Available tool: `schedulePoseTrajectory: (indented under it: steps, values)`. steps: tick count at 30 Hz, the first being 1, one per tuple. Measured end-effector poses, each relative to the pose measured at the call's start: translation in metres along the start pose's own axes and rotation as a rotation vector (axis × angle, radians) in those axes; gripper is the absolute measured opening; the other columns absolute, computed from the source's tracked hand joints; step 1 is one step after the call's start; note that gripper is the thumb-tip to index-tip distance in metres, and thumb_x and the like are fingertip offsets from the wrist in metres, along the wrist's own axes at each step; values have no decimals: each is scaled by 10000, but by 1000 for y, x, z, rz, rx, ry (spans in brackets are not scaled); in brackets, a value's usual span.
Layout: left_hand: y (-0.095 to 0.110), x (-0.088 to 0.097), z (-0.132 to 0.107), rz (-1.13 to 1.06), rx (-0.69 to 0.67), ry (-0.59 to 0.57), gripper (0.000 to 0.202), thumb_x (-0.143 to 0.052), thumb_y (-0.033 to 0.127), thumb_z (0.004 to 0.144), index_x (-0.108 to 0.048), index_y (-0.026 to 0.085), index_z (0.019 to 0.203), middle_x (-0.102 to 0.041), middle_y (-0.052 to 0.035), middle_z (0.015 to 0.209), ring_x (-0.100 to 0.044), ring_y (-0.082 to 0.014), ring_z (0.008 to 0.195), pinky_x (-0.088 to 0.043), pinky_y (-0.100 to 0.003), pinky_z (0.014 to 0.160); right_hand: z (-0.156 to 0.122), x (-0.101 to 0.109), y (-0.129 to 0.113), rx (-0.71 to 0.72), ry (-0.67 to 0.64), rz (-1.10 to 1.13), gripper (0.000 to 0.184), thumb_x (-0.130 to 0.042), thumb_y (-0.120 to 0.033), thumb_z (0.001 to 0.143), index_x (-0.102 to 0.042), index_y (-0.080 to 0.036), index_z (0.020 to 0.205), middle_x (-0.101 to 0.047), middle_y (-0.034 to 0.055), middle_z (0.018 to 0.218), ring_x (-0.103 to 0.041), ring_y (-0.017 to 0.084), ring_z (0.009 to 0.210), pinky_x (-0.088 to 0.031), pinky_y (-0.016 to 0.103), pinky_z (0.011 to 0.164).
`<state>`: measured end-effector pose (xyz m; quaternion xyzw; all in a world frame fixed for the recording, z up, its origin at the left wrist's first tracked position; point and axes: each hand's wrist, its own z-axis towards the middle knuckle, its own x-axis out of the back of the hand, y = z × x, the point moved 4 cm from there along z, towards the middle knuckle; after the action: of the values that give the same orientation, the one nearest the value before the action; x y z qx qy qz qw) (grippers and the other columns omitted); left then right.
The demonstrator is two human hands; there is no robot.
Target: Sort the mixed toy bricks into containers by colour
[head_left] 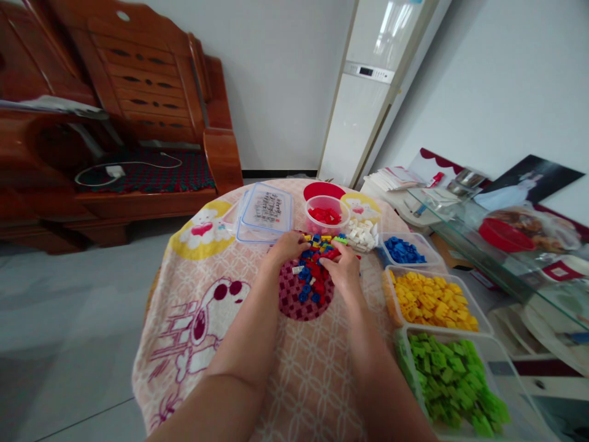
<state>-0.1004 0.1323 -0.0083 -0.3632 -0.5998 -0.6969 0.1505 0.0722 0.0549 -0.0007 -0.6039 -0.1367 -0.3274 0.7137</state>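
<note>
A mixed pile of small toy bricks (317, 270) in red, blue, yellow and white lies on the dark red round patch of the tablecloth. At the pile's upper left edge, my left hand (289, 247) has its fingers curled together; what they hold, if anything, is hidden. My right hand (345, 270) reaches in from the right, with a red toy brick (333, 253) between thumb and fingers. A light green brick (340, 240) sits by its fingertips. Just beyond the pile, a round clear tub (309, 221) contains red bricks (324, 215).
White bricks (362, 235) are heaped right of the tub. Clear boxes hold blue (404, 250), yellow (432, 301) and green bricks (453, 374) along the right. Clear lids (267, 209) lie behind my left hand, and a red lid (324, 189) behind the tub. A glass shelf (488, 245) stands right.
</note>
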Motion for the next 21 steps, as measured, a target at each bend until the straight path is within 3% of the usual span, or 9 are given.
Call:
schedulePoseTrajectory:
  steps: [5, 9, 12, 16, 18, 21]
  values:
    - [-3, -1, 3, -31, -7, 46, 209, -570, 250, 836, -758, 188, 771, -690, -33, 589, -669, -188, 633, -495, -240, 646, 2, 18, -10, 94, -8, 107, 534, -622, -280, 801, -653, -139, 1315, -721, 139, 1170, -706, 204, 851, -553, 372, 901]
    - [-7, -4, 5, -72, 38, 10, 195, -571, 246, 837, -740, 189, 758, -673, -18, 564, -658, -181, 592, -501, -242, 649, -34, 27, -13, 165, -22, -32, 363, -607, -251, 839, -732, -168, 1170, -743, 126, 1114, -701, 219, 877, -561, 379, 889]
    - [-10, -7, 7, -120, 35, 12, 180, -578, 252, 830, -711, 196, 722, -636, 4, 508, -626, -161, 528, -484, -228, 597, -78, 20, -23, 278, -119, -82, 256, -573, -212, 909, -770, -211, 1073, -742, 104, 1187, -691, 223, 1065, -540, 350, 945]
    - [-12, -8, 8, -128, 6, 21, 186, -572, 258, 825, -697, 202, 700, -611, 12, 476, -616, -153, 515, -476, -219, 573, -130, -6, -41, 467, -464, -214, 256, -568, -199, 955, -760, -263, 1112, -726, 41, 1264, -655, 210, 1083, -513, 345, 965]
    - [-12, -8, 8, -132, 4, 16, 186, -570, 253, 827, -692, 202, 697, -628, 8, 501, -616, -149, 510, -476, -219, 574, -140, -14, -44, 523, -548, -294, 269, -570, -205, 956, -747, -267, 1150, -723, 32, 1265, -629, 232, 1049, -514, 360, 922]
    - [-13, -8, 7, -170, 40, 2, 178, -572, 249, 829, -690, 201, 705, -643, 3, 527, -610, -149, 480, -470, -225, 557, -130, -17, -40, 504, -528, -361, 286, -560, -180, 954, -745, -247, 1163, -704, 45, 1302, -605, 240, 1061, -496, 365, 930]
